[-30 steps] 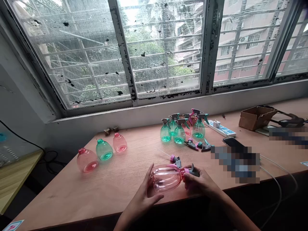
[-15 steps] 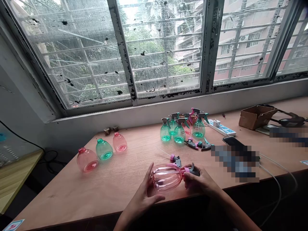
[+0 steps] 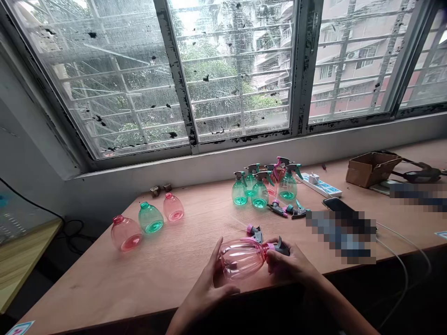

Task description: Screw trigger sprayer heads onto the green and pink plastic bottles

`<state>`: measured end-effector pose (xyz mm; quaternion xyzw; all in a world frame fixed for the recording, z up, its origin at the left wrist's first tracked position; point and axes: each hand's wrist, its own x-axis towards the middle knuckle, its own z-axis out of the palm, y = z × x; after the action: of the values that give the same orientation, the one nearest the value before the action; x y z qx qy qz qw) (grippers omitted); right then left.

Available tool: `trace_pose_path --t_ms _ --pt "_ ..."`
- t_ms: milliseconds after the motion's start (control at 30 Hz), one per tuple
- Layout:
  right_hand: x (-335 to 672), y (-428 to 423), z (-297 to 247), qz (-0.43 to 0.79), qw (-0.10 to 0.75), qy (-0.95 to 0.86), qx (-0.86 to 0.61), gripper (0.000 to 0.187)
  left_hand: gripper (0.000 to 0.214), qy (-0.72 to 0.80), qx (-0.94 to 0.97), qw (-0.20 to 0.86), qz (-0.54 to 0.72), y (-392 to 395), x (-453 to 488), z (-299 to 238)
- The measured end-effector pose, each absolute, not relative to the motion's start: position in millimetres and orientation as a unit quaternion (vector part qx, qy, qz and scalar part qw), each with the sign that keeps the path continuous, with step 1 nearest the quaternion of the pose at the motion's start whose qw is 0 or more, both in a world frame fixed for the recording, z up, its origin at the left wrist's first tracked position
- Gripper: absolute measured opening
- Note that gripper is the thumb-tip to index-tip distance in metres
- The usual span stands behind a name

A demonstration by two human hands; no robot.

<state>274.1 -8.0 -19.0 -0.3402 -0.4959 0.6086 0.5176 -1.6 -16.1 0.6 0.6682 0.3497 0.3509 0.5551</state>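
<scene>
A pink transparent spray bottle (image 3: 240,259) lies on its side between my hands at the table's front edge, its base to the left. My left hand (image 3: 211,284) cups the base end, thumb below and fingers behind. My right hand (image 3: 291,263) is closed round the neck, at the pink collar and grey spray head (image 3: 282,246). Just behind the bottle lies a loose trigger sprayer (image 3: 255,231) with a pink collar and a thin tube. Two more loose sprayers (image 3: 278,209) rest farther back. My right fingertips are partly hidden.
Left on the table (image 3: 167,265) stand two pink bottles (image 3: 126,234) and a green bottle (image 3: 151,218) without heads. Several bottles with sprayers (image 3: 260,193) cluster at the back. To the right are a power strip (image 3: 323,185), a phone (image 3: 340,209), cables and a cardboard box (image 3: 372,171).
Almost nothing differs. Both hands keep the pink spray bottle in nearly the same place, and the camera view has shifted very slightly.
</scene>
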Motion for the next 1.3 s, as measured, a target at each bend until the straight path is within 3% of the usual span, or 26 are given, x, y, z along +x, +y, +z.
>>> trace_pose_path --t_ms 133,800,967,1100,1300 --pt "274.0 -8.1 -18.7 0.609 0.518 -0.494 -0.342 0.043 0.102 0.378 0.664 0.548 0.341 -15.5 -4.4 -2.3" --pt "273.5 -6.2 -20.6 0.609 0.519 -0.494 -0.341 0.044 0.100 0.349 0.695 0.529 0.340 -14.1 -3.3 -2.5" --pt "272.9 -6.7 -21.0 0.605 0.518 -0.495 -0.346 0.046 0.115 0.365 0.683 0.536 0.336 -15.3 -4.9 -2.6" --pt "272.9 -6.0 -21.6 0.608 0.519 -0.495 -0.341 0.044 0.102 0.374 0.669 0.551 0.330 -14.7 -7.8 -5.7" --pt "272.8 -5.2 -23.7 0.608 0.521 -0.492 -0.341 0.044 0.103 0.362 0.696 0.516 0.345 -12.0 -5.1 -4.9"
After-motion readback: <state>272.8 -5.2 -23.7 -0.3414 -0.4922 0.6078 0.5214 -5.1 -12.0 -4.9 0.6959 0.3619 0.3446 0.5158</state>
